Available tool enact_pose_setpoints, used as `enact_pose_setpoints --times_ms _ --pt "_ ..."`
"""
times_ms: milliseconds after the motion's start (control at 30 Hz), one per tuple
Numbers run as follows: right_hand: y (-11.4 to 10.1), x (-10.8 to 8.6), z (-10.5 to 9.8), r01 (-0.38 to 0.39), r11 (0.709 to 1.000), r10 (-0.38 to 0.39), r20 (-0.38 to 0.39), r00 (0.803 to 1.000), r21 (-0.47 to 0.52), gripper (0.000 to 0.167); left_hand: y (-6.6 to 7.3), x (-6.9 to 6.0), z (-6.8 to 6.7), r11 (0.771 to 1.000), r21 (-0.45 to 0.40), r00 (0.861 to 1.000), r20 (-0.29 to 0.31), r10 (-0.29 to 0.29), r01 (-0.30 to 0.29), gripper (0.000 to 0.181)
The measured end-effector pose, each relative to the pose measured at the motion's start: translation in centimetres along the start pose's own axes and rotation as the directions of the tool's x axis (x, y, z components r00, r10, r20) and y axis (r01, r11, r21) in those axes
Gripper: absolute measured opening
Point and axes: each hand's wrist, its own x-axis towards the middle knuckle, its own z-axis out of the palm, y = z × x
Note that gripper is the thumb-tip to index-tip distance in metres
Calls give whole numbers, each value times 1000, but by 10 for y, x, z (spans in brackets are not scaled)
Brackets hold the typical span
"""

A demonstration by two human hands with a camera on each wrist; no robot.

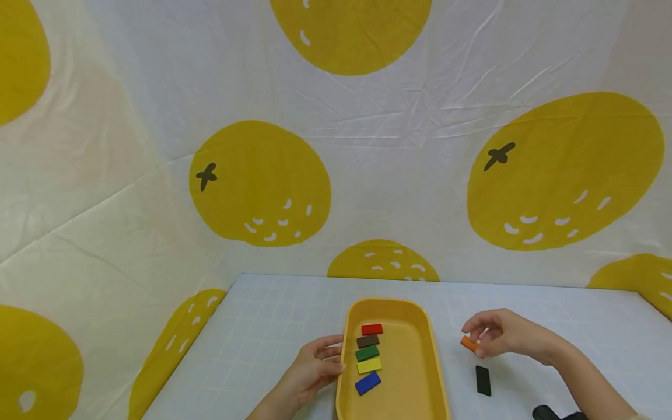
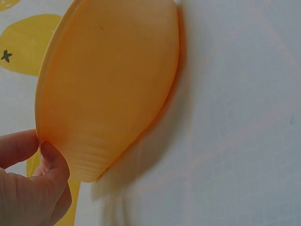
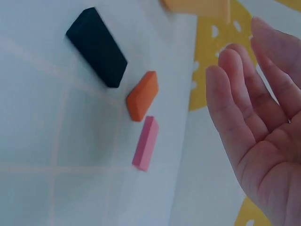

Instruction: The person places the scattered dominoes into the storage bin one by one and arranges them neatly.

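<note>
My left hand (image 1: 310, 376) (image 2: 35, 183) pinches the left rim of the yellow-orange tray (image 1: 438, 382) (image 2: 113, 80) between thumb and fingers. Inside, along its left side, lie a red block (image 1: 372, 329), a brown block (image 1: 368, 340), a green block (image 1: 367, 353), a yellow block (image 1: 370, 366) and a blue block (image 1: 368, 383). My right hand (image 1: 504, 335) (image 3: 258, 103), fingers loosely bent, is over an orange block (image 1: 468, 343) (image 3: 142, 96) on the table. The right wrist view shows a gap between fingers and block.
A black block (image 1: 483, 380) (image 3: 97, 47) lies nearer than the orange one. The right wrist view also shows a pink block (image 3: 146, 143) beside it. A black object (image 1: 546, 413) is at the bottom right edge. Patterned cloth (image 1: 388, 175) hangs behind the table.
</note>
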Motion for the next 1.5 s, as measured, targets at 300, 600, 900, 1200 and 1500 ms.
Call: enact_pose_setpoints --times_ms 300,600,900,1200,1500 --pt "37 -8 -3 12 999 -15 72 997 51 36 0 1 0 1000 10 1000 -1 -2 2 54" --pt "61 -11 0 33 995 -43 103 994 99 39 1 -1 1 1000 14 1000 -2 -8 8 54" --pt "69 -8 5 29 995 -35 71 997 92 41 1 -1 1 1000 16 1000 3 1 -1 53" --pt "70 -8 9 13 997 -18 53 998 81 38 1 0 1 1000 19 1000 -7 -6 6 54" --pt "67 -9 15 -71 996 71 -9 997 -55 26 0 2 1 1000 20 1000 -16 -15 15 54"
